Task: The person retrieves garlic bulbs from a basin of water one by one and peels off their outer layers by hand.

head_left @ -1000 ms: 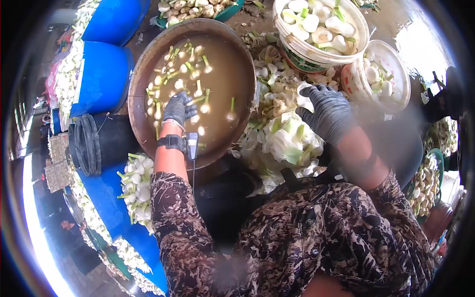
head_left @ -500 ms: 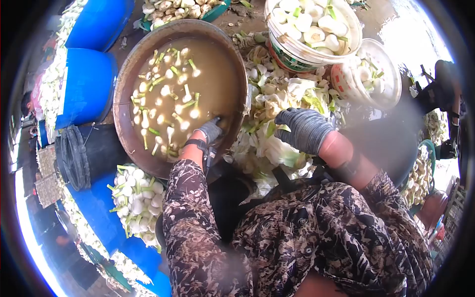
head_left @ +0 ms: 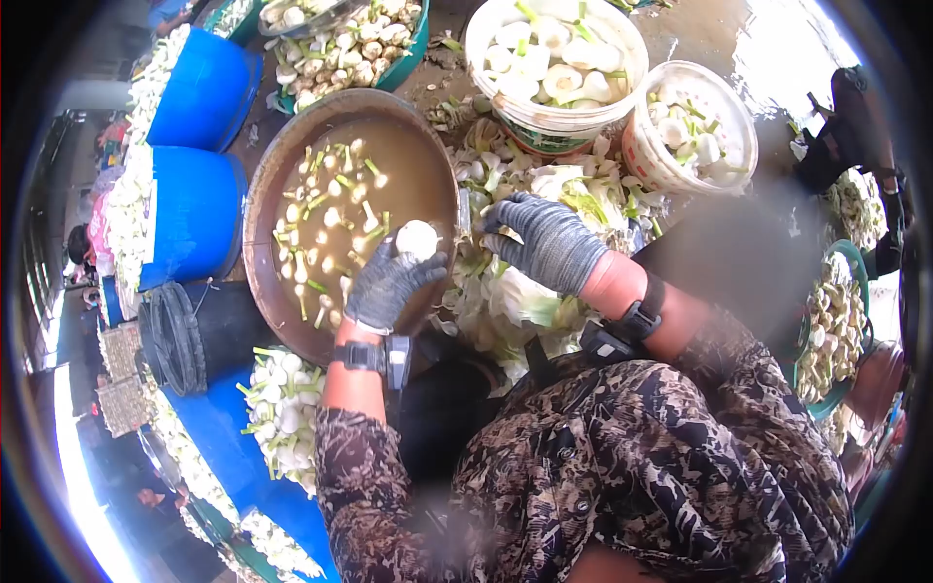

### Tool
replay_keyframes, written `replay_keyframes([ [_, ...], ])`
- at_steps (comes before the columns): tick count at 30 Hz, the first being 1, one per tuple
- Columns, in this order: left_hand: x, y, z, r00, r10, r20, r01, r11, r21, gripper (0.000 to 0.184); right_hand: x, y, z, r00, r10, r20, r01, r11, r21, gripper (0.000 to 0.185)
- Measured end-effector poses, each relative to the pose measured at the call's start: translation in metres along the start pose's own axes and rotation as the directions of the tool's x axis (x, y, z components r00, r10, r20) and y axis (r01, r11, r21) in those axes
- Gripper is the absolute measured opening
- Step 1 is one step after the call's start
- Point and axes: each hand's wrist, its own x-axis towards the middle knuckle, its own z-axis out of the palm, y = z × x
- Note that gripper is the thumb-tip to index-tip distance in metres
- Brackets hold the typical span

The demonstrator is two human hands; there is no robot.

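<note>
My left hand point(head_left: 381, 287), in a grey glove, is over the near right part of a wide brown basin point(head_left: 255, 228) of cloudy water. A round white garlic bulb point(head_left: 417, 240) rests in its fingers, the thumb spread to the right. Several smaller bulbs with green stems point(head_left: 331, 215) float in the basin. My right hand point(head_left: 551, 243), also gloved, is just right of the basin rim, above a heap of pale peelings point(head_left: 525, 296). Its fingers are curled toward the left; whatever they hold, if anything, is hidden.
A white bucket of large bulbs point(head_left: 559, 119) stands beyond the peelings, beside a smaller white tub point(head_left: 649, 163). Blue tubs point(head_left: 194, 219) and a black bucket point(head_left: 209, 325) line the left. A green basin point(head_left: 413, 60) of bulbs sits behind the brown one.
My left hand has come up out of the water with a garlic bulb in its fingers. My right hand has shifted left toward it. The camera view has shifted too.
</note>
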Motion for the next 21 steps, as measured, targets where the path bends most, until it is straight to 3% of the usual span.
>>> replay_keyframes([
  [2, -0.017, 0.033, 0.031, 0.990, 0.142, -0.015, -0.138, 0.978, 0.159, 0.039, 0.000, -0.003, 0.002, 0.982, -0.069, -0.176, 0.094, 0.986, 0.139, 0.015],
  [4, -0.033, 0.070, 0.058, 0.973, 0.224, -0.063, -0.167, 0.862, 0.479, 0.043, -0.002, -0.010, -0.003, 0.978, -0.036, -0.208, 0.074, 0.981, 0.181, 0.015],
  [5, -0.034, 0.066, 0.065, 0.972, 0.227, -0.055, -0.173, 0.859, 0.482, 0.043, -0.004, -0.013, -0.004, 0.973, -0.005, -0.230, 0.059, 0.972, 0.227, 0.015],
  [6, -0.035, 0.057, 0.069, 0.959, 0.278, -0.061, -0.231, 0.885, 0.404, 0.048, -0.006, -0.014, -0.005, 0.970, -0.008, -0.243, 0.066, 0.970, 0.233, 0.015],
  [7, -0.037, 0.058, 0.077, 0.983, 0.162, -0.090, -0.164, 0.986, -0.013, 0.049, -0.009, -0.015, -0.006, 0.968, -0.006, -0.249, 0.066, 0.970, 0.233, 0.015],
  [8, -0.040, 0.058, 0.084, 0.992, 0.043, -0.118, -0.091, 0.897, -0.433, 0.050, -0.010, -0.016, -0.008, 0.973, -0.005, -0.232, 0.059, 0.973, 0.225, 0.015],
  [15, -0.031, 0.038, 0.103, 0.966, 0.217, -0.139, -0.222, 0.975, -0.025, 0.053, -0.017, -0.020, -0.014, 0.977, 0.022, -0.211, -0.010, 0.998, 0.058, 0.014],
  [18, -0.031, 0.046, 0.108, 0.969, 0.227, -0.102, -0.229, 0.973, -0.013, 0.055, -0.017, -0.018, -0.014, 0.972, 0.039, -0.233, -0.040, 0.999, 0.002, 0.014],
  [20, -0.030, 0.046, 0.114, 0.968, 0.232, -0.092, -0.234, 0.972, -0.007, 0.056, -0.013, -0.008, -0.010, 0.972, 0.068, -0.223, -0.054, 0.996, 0.070, 0.016],
  [21, -0.030, 0.047, 0.117, 0.967, 0.240, -0.080, -0.253, 0.936, -0.245, 0.056, -0.011, -0.004, -0.007, 0.972, 0.068, -0.223, -0.054, 0.996, 0.069, 0.016],
])
